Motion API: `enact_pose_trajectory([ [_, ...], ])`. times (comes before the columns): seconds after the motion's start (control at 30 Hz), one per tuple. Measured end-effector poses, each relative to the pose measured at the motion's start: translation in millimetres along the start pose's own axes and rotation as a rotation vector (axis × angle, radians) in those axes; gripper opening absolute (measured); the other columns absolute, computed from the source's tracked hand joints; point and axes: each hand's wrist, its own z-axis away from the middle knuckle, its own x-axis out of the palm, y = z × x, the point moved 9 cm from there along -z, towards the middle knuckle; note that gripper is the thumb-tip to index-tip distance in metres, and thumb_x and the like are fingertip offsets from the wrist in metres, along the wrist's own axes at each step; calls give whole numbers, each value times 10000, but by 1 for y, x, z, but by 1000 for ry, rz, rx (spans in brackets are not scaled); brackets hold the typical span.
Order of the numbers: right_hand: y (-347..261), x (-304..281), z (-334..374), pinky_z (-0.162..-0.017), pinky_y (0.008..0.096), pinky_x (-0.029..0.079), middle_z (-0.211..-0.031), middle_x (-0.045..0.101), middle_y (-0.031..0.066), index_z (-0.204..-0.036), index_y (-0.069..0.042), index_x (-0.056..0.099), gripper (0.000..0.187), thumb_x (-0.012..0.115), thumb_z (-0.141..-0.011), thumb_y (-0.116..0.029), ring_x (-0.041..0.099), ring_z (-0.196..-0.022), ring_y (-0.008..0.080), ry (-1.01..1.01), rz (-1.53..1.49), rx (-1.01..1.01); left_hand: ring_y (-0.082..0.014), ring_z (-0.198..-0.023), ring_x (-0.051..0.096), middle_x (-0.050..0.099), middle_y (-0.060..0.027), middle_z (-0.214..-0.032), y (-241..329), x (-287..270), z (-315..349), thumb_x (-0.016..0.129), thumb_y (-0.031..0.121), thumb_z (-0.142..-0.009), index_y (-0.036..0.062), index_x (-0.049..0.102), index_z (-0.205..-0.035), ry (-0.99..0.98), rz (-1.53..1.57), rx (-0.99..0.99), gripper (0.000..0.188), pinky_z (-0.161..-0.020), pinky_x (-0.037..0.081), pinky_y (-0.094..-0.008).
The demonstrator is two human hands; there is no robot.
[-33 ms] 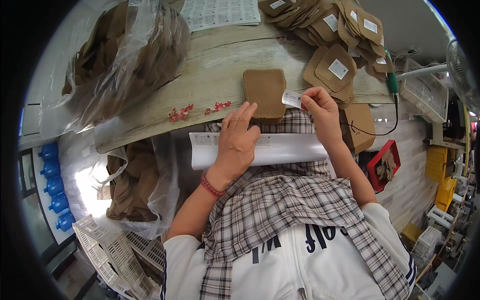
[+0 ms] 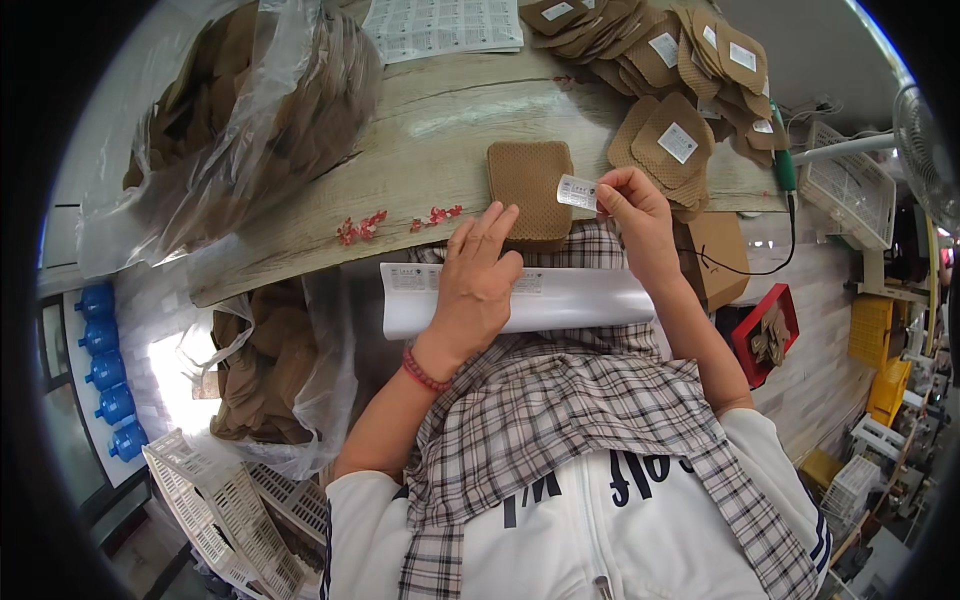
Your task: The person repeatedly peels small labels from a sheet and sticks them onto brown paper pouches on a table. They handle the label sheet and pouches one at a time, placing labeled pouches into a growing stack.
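A stack of brown textured fabric pads [image 2: 528, 190] lies at the table's near edge. My left hand [image 2: 480, 270] has its fingers stretched out, fingertips against the stack's near left corner. Below that hand, a glossy white label sheet [image 2: 590, 295] with a row of printed labels lies curled across my lap. My right hand [image 2: 637, 215] pinches a small white printed label [image 2: 577, 192] between thumb and forefinger. The label hangs over the stack's right edge; whether it touches the pad I cannot tell. To the right lie pads with white labels on them [image 2: 660, 150].
A big clear bag of brown pieces [image 2: 250, 120] stands at the table's left. Printed sheets [image 2: 440, 28] lie at the back, more labelled pads [image 2: 690, 55] at the back right. A green-handled corded tool [image 2: 786, 172] hangs at the right edge. Below are a cardboard box [image 2: 715, 260] and red tray [image 2: 765, 335].
My right hand has shifted slightly left with the label, bringing it over the edge of the pad stack. My left hand stays almost where it was.
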Motion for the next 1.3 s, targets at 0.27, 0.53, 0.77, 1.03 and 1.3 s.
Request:
enact_pose_trajectory([
  [0.27, 31, 23, -52, -608, 225, 401, -743, 557, -17, -897, -11, 602, 106, 626, -935, -108, 480, -685, 57, -62, 359, 78, -373, -1289, 480, 552, -219, -1310, -9, 13, -11, 537, 22, -818, 1, 556, -777, -33, -23, 15, 49, -1113, 307, -527],
  [0.53, 30, 23, -48, -698, 255, 456, -780, 607, 25, -902, 9, 610, 90, 638, -907, -76, 541, -746, 99, 8, 454, 22, -386, -1270, 493, 558, -228, -1288, -10, 11, -14, 533, 0, -795, -7, 559, -781, -14, -4, 18, 30, -1099, 324, -539],
  [0.77, 30, 24, -47, -699, 269, 475, -783, 633, 43, -910, 14, 611, 87, 641, -902, -67, 572, -741, 108, 30, 502, -17, -391, -1273, 489, 551, -223, -1299, -9, 10, -14, 531, -18, -785, 1, 559, -781, -22, 17, 9, 34, -1100, 323, -534],
  [1.03, 22, 28, -43, -694, 287, 490, -784, 644, 76, -913, 11, 599, 76, 644, -897, -47, 594, -727, 138, 45, 580, -84, -329, -1262, 495, 410, -208, -1459, -11, 8, -16, 560, 12, -801, 13, 556, -773, -38, -3, -24, 28, -1099, 291, -541],
  [1.3, 17, 32, -40, -659, 300, 489, -779, 633, 95, -910, 9, 589, 80, 650, -890, -38, 592, -703, 160, 63, 624, -148, -313, -1274, 486, 455, -192, -1432, -12, 13, -18, 550, 25, -808, 19, 558, -772, -67, -52, -12, 37, -1108, 249, -553],
])
